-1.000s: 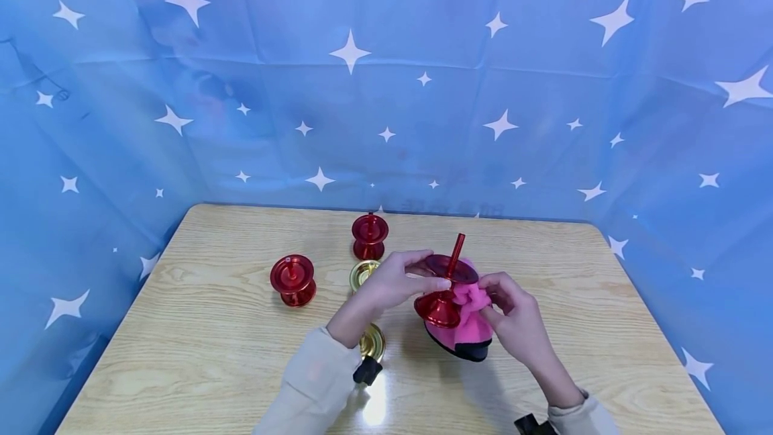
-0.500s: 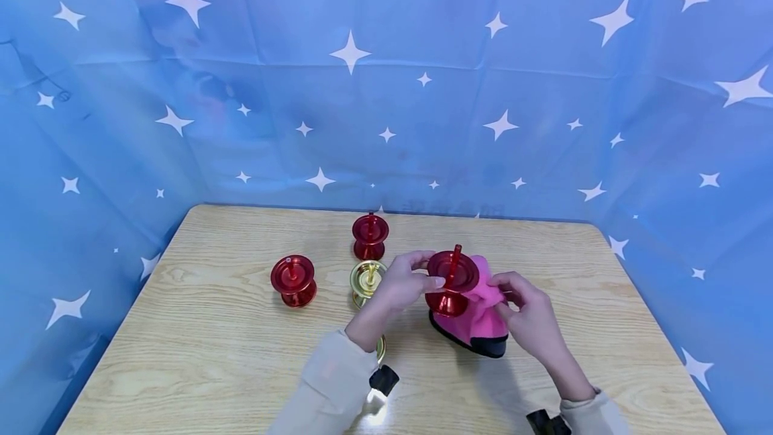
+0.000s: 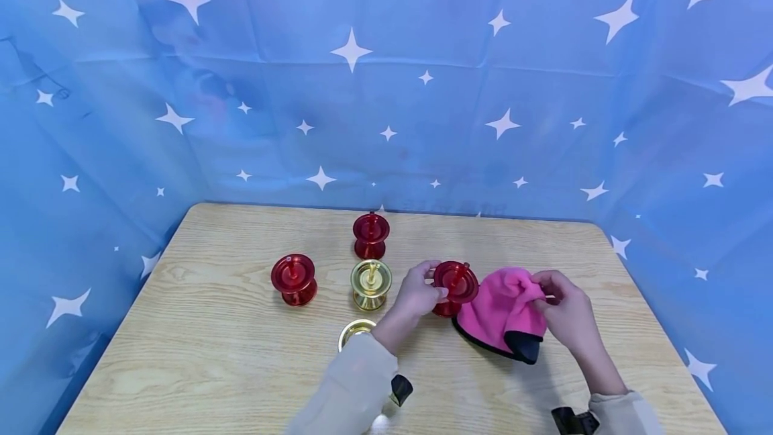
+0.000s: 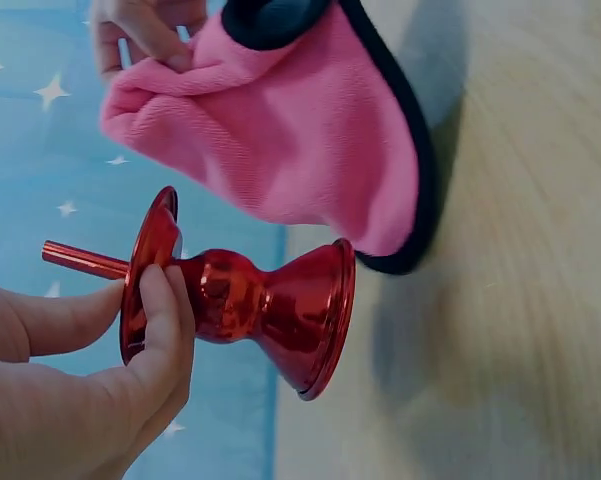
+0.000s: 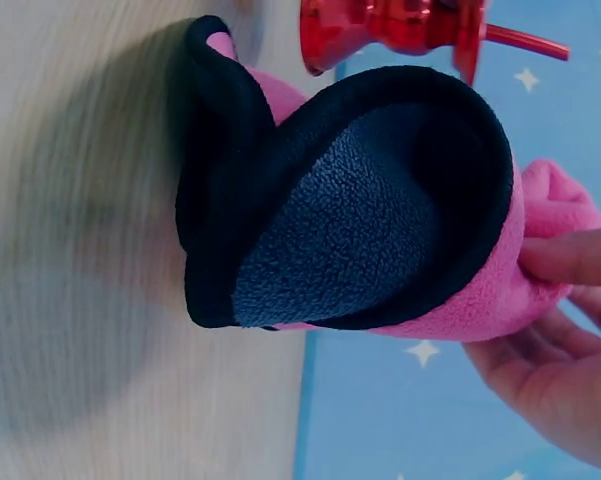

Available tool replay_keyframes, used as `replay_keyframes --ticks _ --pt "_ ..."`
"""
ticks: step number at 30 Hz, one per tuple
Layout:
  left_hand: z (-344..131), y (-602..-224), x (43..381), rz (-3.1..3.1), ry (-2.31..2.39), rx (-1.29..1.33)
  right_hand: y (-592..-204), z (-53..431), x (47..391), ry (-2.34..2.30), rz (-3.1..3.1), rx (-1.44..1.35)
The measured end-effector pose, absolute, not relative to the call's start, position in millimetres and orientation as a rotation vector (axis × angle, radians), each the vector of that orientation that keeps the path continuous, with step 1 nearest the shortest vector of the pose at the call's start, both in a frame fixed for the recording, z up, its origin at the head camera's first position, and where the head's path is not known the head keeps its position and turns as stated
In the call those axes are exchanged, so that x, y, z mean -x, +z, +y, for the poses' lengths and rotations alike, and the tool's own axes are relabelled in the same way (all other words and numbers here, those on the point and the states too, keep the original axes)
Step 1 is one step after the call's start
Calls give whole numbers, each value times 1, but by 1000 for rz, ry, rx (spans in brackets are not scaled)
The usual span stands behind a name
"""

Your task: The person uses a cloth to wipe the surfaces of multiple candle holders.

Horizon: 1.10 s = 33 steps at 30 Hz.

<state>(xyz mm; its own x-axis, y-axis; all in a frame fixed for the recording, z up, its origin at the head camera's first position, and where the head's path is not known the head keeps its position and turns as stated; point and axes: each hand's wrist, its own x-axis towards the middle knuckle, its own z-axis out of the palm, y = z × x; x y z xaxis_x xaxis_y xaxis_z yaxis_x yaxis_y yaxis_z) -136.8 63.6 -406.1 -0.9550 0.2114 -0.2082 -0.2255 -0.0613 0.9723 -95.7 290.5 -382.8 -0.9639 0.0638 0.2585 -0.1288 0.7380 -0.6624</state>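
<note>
My left hand (image 3: pixel 417 293) pinches the rim of the upper dish of a shiny red candlestick (image 3: pixel 455 282) with a thin spike. Thumb and fingers lie on opposite faces of that dish in the left wrist view, and its flared foot (image 4: pixel 325 320) is low over the wooden table. My right hand (image 3: pixel 568 311) pinches the bunched top of a pink fleece piece (image 3: pixel 498 311) with black edging. In the right wrist view its dark blue lining (image 5: pixel 350 220) shows through a gaping fold. The fleece hangs just right of the candlestick.
Two more red candlesticks stand on the table, one at the left (image 3: pixel 294 280) and one at the back (image 3: pixel 370 237). A gold candlestick (image 3: pixel 371 285) stands in the middle; another gold one (image 3: pixel 353 329) is partly hidden by my left sleeve. A blue star-printed curtain (image 3: pixel 386 86) hangs behind.
The red candlestick has come down and turned from tilted to more upright in my left hand. My right hand has drawn the pink fleece rightward, away from it.
</note>
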Motion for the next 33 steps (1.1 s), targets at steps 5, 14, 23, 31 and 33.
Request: replay_keyframes --ticks 5,14,23,31,33 --pt "72 -420 139 1985 2086 64 -387 292 95 1045 -2691 -55" --pt "73 -431 141 2116 2047 189 -389 291 95 1085 -2672 -98" --pt "71 -436 143 2195 2014 179 -391 290 96 1085 -2681 -104" --pt "68 -422 139 2465 1725 79 -391 290 95 1076 -2694 -101" --pt "66 -414 137 2523 1668 30 -391 291 96 1076 -2697 -101"
